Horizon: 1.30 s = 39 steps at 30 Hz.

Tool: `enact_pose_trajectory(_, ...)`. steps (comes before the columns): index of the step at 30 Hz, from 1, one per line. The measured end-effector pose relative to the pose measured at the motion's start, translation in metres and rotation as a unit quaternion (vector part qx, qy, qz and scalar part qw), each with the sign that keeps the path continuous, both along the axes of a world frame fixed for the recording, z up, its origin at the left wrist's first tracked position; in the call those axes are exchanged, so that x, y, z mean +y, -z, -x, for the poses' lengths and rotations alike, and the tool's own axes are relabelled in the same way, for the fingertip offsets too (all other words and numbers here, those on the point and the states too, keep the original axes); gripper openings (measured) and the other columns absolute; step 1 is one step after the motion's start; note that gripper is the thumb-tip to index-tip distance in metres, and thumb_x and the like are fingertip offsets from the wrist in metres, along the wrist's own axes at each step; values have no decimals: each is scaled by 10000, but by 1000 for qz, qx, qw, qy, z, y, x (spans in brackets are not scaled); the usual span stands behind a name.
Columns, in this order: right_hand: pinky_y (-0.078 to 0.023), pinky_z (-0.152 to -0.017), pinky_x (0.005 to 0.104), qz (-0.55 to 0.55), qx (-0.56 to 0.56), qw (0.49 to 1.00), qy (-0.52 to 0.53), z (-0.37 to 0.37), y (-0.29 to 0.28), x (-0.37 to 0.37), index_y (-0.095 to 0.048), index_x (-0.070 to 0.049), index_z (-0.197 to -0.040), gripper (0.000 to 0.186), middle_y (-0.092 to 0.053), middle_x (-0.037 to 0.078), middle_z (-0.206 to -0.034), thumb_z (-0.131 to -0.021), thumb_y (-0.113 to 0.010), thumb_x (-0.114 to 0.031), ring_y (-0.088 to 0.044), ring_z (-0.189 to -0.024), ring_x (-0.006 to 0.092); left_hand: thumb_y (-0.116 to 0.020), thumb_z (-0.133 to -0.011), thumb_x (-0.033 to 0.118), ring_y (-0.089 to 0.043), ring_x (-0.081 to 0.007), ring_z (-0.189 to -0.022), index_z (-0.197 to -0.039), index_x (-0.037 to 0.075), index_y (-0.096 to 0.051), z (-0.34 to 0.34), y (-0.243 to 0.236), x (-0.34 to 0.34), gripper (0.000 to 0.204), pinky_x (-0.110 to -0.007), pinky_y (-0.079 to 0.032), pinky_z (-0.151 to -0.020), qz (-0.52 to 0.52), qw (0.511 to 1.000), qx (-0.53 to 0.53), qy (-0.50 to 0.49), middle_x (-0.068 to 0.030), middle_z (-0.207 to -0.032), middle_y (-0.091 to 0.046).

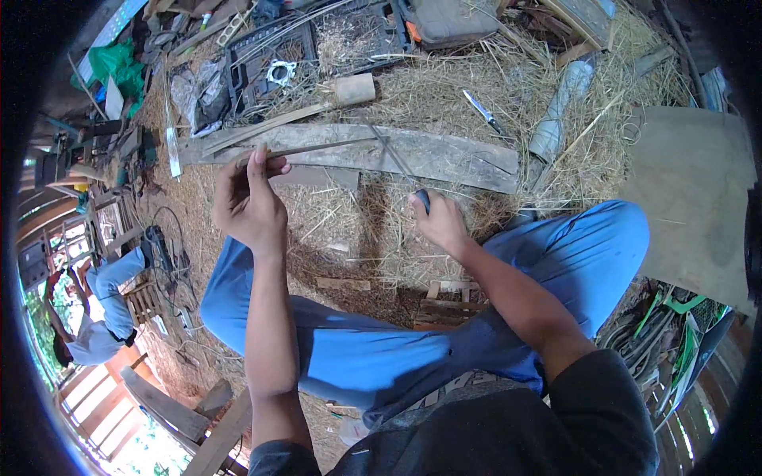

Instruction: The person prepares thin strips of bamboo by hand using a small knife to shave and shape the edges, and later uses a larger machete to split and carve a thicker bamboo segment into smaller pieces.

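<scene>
My left hand (250,198) pinches a thin brown strip (325,145), which extends rightward over a long weathered board (452,159). My right hand (440,222) is wrapped round the dark handle of a long narrow blade (390,151), angled up and leftward across the board, its upper part crossing the strip's right end; whether they touch I cannot tell. A loose knife (482,111) with a dark handle lies on the straw beyond the board's right part. A pale cylindrical wood block (355,90) sits behind the board.
A grey pipe (559,111) lies at right beside a flat sheet (686,206). Black plastic trays (262,79), scrap wood and a green bag (115,67) fill the back. Another person (111,309) is at far left near cables. My bent legs (595,246) frame the straw-covered ground.
</scene>
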State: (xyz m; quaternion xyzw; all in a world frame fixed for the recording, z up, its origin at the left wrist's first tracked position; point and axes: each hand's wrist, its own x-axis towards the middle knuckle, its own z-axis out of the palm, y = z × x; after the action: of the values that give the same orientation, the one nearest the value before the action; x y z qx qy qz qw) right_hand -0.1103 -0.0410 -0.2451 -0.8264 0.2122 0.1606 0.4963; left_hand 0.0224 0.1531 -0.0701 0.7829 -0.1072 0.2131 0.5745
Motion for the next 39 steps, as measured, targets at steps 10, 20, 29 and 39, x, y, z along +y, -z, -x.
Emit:
enact_pose_trajectory(10, -528, -728, 565, 74, 12, 997, -6, 10, 32, -12, -605, 39, -1092, 389, -661, 323, -806, -993, -573, -335, -679, -807, 498, -646, -962, -4, -711, -189, -693, -973, -91, -639, -7, 3, 1, 87, -305, -607, -634, 8, 1000, 1, -17, -149, -825, -702)
enact_pose_trajectory(20, -535, -716, 552, 18, -1, 1000, 26, 8, 25, 1, -628, 42, -1051, 436, -663, 317, -807, -1009, -549, -385, -674, -789, 499, -661, -957, 1, -692, -165, -679, -908, -69, -634, -8, 1, 2, 89, -305, -605, -629, 35, 999, 10, -34, -127, -793, -695)
enact_pose_trajectory(29, -531, -700, 558, 39, 34, 999, -8, 11, 32, -11, -589, 62, -1129, 463, -658, 331, -792, -1003, -553, -382, -666, -778, 514, -698, -949, 44, -656, -115, -662, -875, -47, -636, -7, -2, -5, 133, -256, -547, -634, 5, 997, -3, -77, -113, -765, -706)
enact_pose_trajectory(39, -513, -771, 558, 21, 80, 997, 6, 11, 18, -2, -606, 86, -1046, 458, -662, 325, -823, -982, -591, -367, -657, -854, 516, -700, -946, 42, -678, -126, -696, -900, -46, -645, -4, -3, -4, 113, -266, -576, -639, 27, 996, 3, -86, -110, -805, -712)
